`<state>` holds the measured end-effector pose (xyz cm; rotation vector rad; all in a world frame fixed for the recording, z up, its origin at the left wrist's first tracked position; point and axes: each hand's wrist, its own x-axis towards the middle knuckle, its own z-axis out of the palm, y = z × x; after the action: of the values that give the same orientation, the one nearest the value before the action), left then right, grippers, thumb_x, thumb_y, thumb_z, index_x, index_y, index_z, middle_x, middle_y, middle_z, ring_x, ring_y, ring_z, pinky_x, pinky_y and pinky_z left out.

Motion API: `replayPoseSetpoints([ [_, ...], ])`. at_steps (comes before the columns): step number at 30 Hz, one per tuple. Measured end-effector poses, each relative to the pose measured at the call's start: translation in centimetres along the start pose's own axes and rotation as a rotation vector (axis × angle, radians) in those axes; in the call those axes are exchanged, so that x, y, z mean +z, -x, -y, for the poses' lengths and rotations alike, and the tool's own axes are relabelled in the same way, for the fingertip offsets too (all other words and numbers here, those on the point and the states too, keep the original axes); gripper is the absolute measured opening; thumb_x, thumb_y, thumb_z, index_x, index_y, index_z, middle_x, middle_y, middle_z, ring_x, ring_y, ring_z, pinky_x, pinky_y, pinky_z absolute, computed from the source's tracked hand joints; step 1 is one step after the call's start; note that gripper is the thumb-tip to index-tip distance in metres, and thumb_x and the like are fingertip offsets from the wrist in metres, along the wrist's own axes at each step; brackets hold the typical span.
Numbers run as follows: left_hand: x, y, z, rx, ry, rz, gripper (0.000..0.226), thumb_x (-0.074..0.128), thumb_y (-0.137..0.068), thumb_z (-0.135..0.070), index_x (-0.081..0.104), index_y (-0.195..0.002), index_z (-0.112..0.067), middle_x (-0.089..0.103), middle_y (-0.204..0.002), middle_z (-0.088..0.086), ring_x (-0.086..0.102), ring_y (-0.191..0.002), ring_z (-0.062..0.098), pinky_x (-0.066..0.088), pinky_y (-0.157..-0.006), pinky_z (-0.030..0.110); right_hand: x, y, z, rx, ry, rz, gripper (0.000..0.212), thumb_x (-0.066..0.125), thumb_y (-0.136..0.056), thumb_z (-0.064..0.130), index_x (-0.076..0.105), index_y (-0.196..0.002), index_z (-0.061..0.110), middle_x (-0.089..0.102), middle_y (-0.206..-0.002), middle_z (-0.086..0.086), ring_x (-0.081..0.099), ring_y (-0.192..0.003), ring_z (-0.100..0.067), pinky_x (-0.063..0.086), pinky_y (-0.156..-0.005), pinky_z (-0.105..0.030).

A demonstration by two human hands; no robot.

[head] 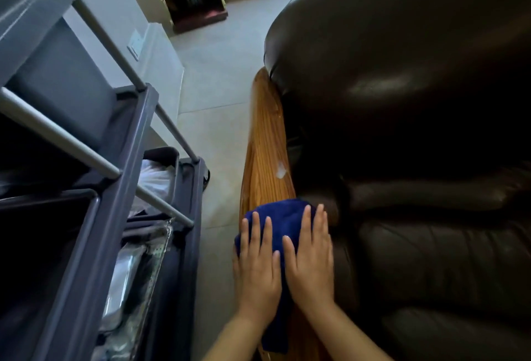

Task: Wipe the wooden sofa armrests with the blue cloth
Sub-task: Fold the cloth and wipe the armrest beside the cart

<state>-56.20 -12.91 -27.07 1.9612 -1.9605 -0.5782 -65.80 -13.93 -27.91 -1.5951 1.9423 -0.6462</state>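
Note:
The wooden armrest of a dark leather sofa runs away from me, glossy and orange-brown, with a small white wet spot on its right side. The blue cloth lies flat on the near part of the armrest. My left hand and my right hand rest side by side on top of the cloth, palms down, fingers stretched forward and slightly apart. A fold of the cloth hangs down between my wrists.
A grey cleaning cart with metal rails stands close on the left, holding a white bag and foil trays. Pale floor tiles form a narrow lane between cart and armrest. A dark cabinet stands at the far wall.

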Motion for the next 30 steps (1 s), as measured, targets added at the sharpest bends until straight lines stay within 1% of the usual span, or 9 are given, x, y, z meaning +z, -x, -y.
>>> replayPoseSetpoints([
  [2,1.1,-0.8,0.0,-0.051,0.004,-0.008,0.06,0.002,-0.085,-0.044,-0.009,-0.14,-0.025,-0.02,-0.151,-0.004,-0.019,-0.141,0.015,0.003,-0.119,0.043,1.3,-1.2,-0.4,0.078,-0.025,-0.014,0.065,0.023,-0.094,0.048,-0.023,-0.135,0.027,-0.018,-0.152,0.005,-0.009,-0.143,-0.011,0.01,-0.117,-0.033],
  [4,1.3,-2.0,-0.1,-0.046,-0.033,-0.043,0.059,0.004,-0.086,-0.042,-0.008,-0.141,-0.024,-0.017,-0.152,-0.002,-0.016,-0.142,0.017,0.002,-0.119,0.041,1.7,-2.8,-0.7,0.077,-0.032,-0.048,0.066,0.025,-0.094,0.046,-0.02,-0.136,0.023,-0.011,-0.156,0.002,-0.007,-0.142,-0.009,0.011,-0.113,-0.026],
  [8,1.4,-4.7,-0.5,-0.036,-0.063,-0.11,0.057,0.013,-0.09,-0.036,0.002,-0.143,-0.019,0.001,-0.155,0.002,-0.002,-0.144,0.022,0.01,-0.116,0.04,2.1,-5.7,-0.3,0.017,-0.019,-0.032,0.067,0.024,-0.094,0.046,-0.018,-0.139,0.022,-0.009,-0.157,0.002,-0.009,-0.139,-0.004,0.011,-0.107,-0.019],
  [11,0.9,-7.0,-0.1,-0.027,-0.013,-0.113,0.058,0.012,-0.089,-0.038,-0.003,-0.143,-0.021,-0.005,-0.155,-0.003,-0.007,-0.144,0.015,0.004,-0.115,0.033,2.1,-8.2,0.5,0.018,-0.067,-0.027,0.069,0.025,-0.093,0.047,-0.016,-0.142,0.022,-0.01,-0.157,0.003,-0.009,-0.138,-0.003,0.017,-0.108,-0.022],
  [14,0.4,-9.2,0.1,-0.008,0.013,-0.114,0.059,0.009,-0.088,-0.039,-0.009,-0.142,-0.023,-0.012,-0.153,-0.006,-0.012,-0.143,0.01,-0.002,-0.115,0.028,2.4,-11.1,1.8,0.056,-0.125,-0.022,0.071,0.022,-0.091,0.053,-0.015,-0.143,0.02,-0.008,-0.157,0.0,-0.005,-0.142,-0.008,0.015,-0.109,-0.024],
  [17,0.0,-11.8,0.1,0.014,0.036,-0.123,0.06,0.007,-0.087,-0.04,-0.014,-0.14,-0.024,-0.015,-0.152,-0.008,-0.014,-0.142,0.008,0.0,-0.115,0.027,2.7,-15.0,2.9,0.094,-0.174,-0.005,0.071,0.023,-0.092,0.052,-0.01,-0.144,0.018,-0.004,-0.158,-0.001,0.002,-0.143,-0.011,0.014,-0.109,-0.024],
  [22,-0.4,-15.4,0.5,0.071,0.087,-0.107,0.059,0.006,-0.087,-0.042,-0.015,-0.139,-0.026,-0.018,-0.151,-0.013,-0.018,-0.14,-0.001,-0.008,-0.112,0.015,2.5,-19.4,2.9,-0.061,-0.337,0.075,0.063,0.032,-0.096,0.027,-0.008,-0.144,0.02,-0.007,-0.156,0.005,-0.006,-0.137,0.002,-0.002,-0.109,-0.015],
  [25,-0.5,-16.1,0.8,0.082,0.163,-0.095,0.056,0.016,-0.092,-0.035,-0.011,-0.14,-0.027,-0.013,-0.152,-0.015,-0.014,-0.139,-0.005,-0.003,-0.114,0.017,2.3,-20.5,2.8,-0.178,-0.346,0.085,0.062,0.033,-0.096,0.019,-0.006,-0.145,0.022,-0.014,-0.149,0.014,-0.009,-0.139,0.001,-0.009,-0.104,-0.003],
  [30,-0.5,-16.4,0.7,0.076,0.144,-0.111,0.06,0.006,-0.087,-0.046,-0.009,-0.142,-0.026,-0.012,-0.153,-0.013,-0.014,-0.14,-0.004,-0.004,-0.114,0.017,2.0,-21.8,2.9,-0.311,-0.236,0.082,0.062,0.026,-0.092,0.04,0.002,-0.145,0.02,-0.012,-0.147,0.015,-0.015,-0.136,0.003,-0.013,-0.104,-0.004],
])
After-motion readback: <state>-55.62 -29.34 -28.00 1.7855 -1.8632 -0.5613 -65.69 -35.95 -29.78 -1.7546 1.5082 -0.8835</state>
